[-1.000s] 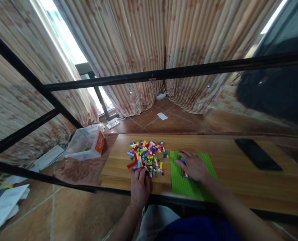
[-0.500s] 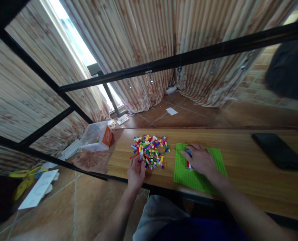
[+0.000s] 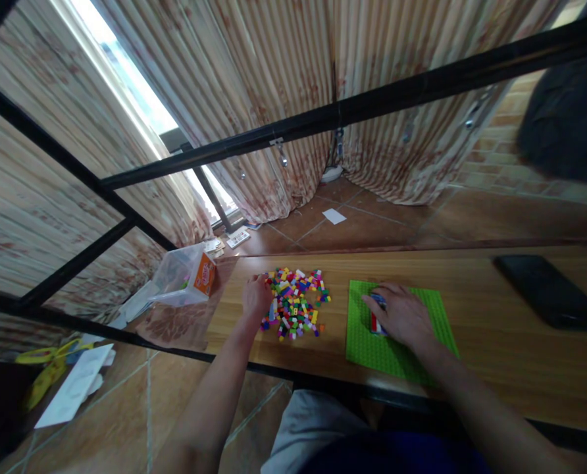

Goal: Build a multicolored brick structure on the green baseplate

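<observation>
Loose toy bricks [image 3: 296, 306] in many colours lie in a heap on the wooden table. My left hand [image 3: 256, 297] is at the heap's left edge with its fingers curled in; whatever they hold is hidden. To the right lies a green studded baseplate [image 3: 367, 352]. On it sits a small toy brick build [image 3: 375, 324], with red, white and blue showing. My right hand [image 3: 405, 315] lies over this build, thumb on its left side and fingers bent around it, covering most of it.
The wooden table [image 3: 491, 349] carries a black phone-like slab [image 3: 550, 289] at the right. A clear plastic box [image 3: 178, 273] with an orange label stands beyond the table's left end. A black metal bar [image 3: 303, 128] crosses in front of the curtains [image 3: 283, 59].
My left hand has moved from the heap's near side to its upper left edge. My right hand stays over the build. The whole view has shifted slightly.
</observation>
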Available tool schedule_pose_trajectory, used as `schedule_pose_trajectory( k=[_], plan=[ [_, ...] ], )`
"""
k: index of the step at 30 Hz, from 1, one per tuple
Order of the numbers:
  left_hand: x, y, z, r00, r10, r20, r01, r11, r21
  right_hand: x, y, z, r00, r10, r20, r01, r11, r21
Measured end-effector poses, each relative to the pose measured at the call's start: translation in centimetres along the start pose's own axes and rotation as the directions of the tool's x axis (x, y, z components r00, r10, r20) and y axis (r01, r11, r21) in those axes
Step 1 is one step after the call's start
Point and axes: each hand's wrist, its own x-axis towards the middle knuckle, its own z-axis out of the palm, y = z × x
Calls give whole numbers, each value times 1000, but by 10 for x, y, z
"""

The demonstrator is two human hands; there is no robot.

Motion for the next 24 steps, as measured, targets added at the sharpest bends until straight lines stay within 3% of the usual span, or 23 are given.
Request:
schedule_pose_trajectory(
  k=[13, 19, 24],
  plan=[
    [4, -7, -1, 994, -53, 94, 58, 997, -46, -1, 0, 1, 998, -26, -57, 26, 1000, 4],
    [1, -11, -5, 993, -89, 82, 104, 973, -206, -1, 2, 2, 996, -41, -85, 41, 999, 3],
    [-13, -4, -18, 986, -158, 43, 161, 889, -429, -1, 3, 6, 994, -46, -101, 49, 998, 26]
  ],
)
